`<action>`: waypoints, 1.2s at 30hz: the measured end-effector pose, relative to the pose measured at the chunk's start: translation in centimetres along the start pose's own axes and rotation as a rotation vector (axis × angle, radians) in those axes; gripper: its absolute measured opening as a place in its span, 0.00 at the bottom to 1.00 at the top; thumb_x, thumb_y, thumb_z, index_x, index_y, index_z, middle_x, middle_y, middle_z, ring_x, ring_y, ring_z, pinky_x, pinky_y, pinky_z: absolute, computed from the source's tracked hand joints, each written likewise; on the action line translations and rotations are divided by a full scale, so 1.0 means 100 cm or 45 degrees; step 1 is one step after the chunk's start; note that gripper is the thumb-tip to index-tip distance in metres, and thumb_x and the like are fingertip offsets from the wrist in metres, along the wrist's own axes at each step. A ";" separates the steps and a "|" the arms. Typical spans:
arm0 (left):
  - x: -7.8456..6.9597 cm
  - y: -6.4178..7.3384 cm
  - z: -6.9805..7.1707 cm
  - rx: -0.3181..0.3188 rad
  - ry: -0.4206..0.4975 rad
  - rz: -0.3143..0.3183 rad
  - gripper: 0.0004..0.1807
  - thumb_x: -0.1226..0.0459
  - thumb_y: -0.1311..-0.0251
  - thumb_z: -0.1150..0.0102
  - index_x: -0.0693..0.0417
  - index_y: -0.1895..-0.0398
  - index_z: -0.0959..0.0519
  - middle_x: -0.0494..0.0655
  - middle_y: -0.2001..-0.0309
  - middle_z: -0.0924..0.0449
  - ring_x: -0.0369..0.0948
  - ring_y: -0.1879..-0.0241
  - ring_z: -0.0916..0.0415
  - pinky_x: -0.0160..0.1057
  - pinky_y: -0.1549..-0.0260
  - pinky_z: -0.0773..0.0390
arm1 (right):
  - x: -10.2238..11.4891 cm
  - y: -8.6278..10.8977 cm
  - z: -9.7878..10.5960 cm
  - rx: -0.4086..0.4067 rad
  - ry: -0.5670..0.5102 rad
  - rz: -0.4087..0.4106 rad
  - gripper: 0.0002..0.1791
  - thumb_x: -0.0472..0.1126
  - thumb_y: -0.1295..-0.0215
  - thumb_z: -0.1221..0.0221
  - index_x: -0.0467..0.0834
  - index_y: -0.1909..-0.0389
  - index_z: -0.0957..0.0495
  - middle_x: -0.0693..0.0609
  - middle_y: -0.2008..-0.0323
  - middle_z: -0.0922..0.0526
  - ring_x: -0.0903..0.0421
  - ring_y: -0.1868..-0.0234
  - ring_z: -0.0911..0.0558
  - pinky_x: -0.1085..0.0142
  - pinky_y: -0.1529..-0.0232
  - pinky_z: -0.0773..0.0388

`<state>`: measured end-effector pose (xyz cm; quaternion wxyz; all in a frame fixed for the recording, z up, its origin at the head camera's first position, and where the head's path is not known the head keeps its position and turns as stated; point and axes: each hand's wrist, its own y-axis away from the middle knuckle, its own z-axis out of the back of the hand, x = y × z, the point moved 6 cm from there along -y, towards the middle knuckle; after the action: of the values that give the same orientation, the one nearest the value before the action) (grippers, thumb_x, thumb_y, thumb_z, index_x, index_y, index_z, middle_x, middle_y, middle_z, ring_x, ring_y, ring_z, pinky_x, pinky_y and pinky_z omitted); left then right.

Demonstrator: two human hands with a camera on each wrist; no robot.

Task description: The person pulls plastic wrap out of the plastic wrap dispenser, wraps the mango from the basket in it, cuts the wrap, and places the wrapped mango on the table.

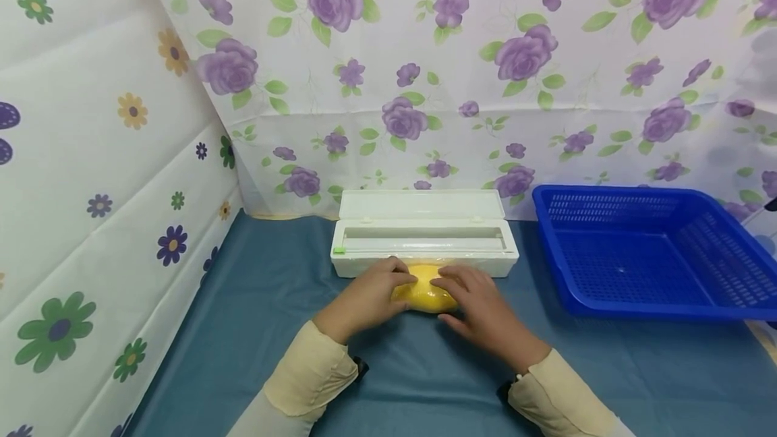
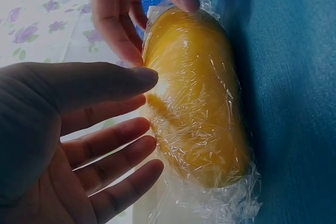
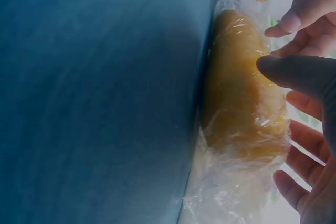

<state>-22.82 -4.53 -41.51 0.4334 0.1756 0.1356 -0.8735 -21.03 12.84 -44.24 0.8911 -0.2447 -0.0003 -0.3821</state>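
A yellow fruit (image 1: 425,297) wrapped in clear cling film lies on the blue tablecloth (image 1: 273,302), just in front of a white cling film dispenser box (image 1: 425,238) with its lid up. My left hand (image 1: 371,294) rests on the fruit's left end and my right hand (image 1: 476,302) on its right end. In the left wrist view the left hand (image 2: 94,145) has straight fingers beside the wrapped fruit (image 2: 197,98), with loose film bunched at its end. In the right wrist view the right hand (image 3: 315,77) spreads its fingers over the fruit (image 3: 239,93), the thumb touching the film.
A blue plastic basket (image 1: 649,258) stands at the right, next to the dispenser. Floral sheets hang close behind and at the left. Blue cloth stretches toward me and to the left of the hands.
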 end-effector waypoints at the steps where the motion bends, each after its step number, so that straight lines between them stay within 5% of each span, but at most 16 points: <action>1: 0.000 0.000 0.000 0.006 0.004 0.005 0.21 0.63 0.38 0.32 0.57 0.42 0.18 0.50 0.48 0.22 0.45 0.48 0.24 0.46 0.44 0.23 | -0.001 0.000 -0.001 0.004 0.004 -0.005 0.35 0.47 0.48 0.23 0.48 0.38 0.23 0.46 0.36 0.24 0.44 0.34 0.26 0.41 0.34 0.30; 19: 0.002 0.001 -0.002 0.001 0.043 0.047 0.28 0.60 0.38 0.31 0.57 0.35 0.24 0.51 0.43 0.24 0.46 0.46 0.24 0.46 0.43 0.22 | -0.013 0.000 -0.004 -0.013 -0.088 -0.059 0.38 0.41 0.47 0.24 0.46 0.34 0.27 0.42 0.38 0.25 0.44 0.37 0.24 0.48 0.37 0.24; 36: 0.004 0.000 -0.001 -0.117 0.054 0.056 0.21 0.64 0.40 0.31 0.60 0.44 0.20 0.53 0.45 0.24 0.48 0.46 0.24 0.48 0.44 0.22 | -0.021 0.005 -0.006 0.002 -0.302 -0.227 0.30 0.44 0.32 0.35 0.42 0.31 0.30 0.46 0.35 0.27 0.47 0.35 0.24 0.47 0.35 0.26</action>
<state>-23.05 -4.76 -41.75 0.4571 0.1771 0.1809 -0.8526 -22.28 14.24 -45.40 0.8475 -0.2864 -0.1278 -0.4282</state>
